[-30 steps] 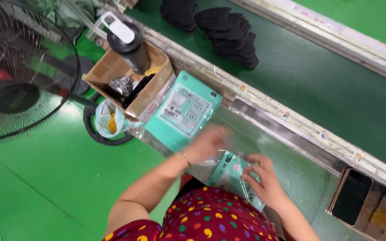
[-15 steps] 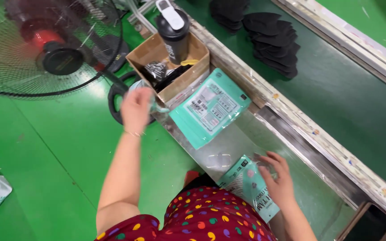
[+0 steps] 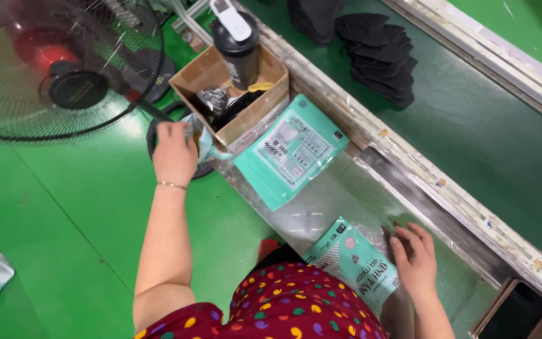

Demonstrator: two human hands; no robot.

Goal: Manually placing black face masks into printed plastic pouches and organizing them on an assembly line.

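My left hand [image 3: 174, 152] reaches out to the left, beside an open cardboard box [image 3: 233, 103], and closes on a clear cup with a yellowish content [image 3: 203, 141] that hangs at the box's side. My right hand [image 3: 414, 260] lies flat with spread fingers on a teal mask pouch [image 3: 354, 260] on the steel shelf [image 3: 321, 213] in front of me. A stack of teal pouches [image 3: 291, 149] lies on the shelf between the hands.
A black shaker bottle with a white lid [image 3: 236, 41] stands in the box. A floor fan [image 3: 51, 69] stands at the left. Black masks [image 3: 377, 56] lie on the green conveyor belt [image 3: 484, 125]. A phone [image 3: 512, 311] lies at the lower right.
My left hand left the pouch and swung out left to the cup beside the box. My right hand stays on the teal pouch.
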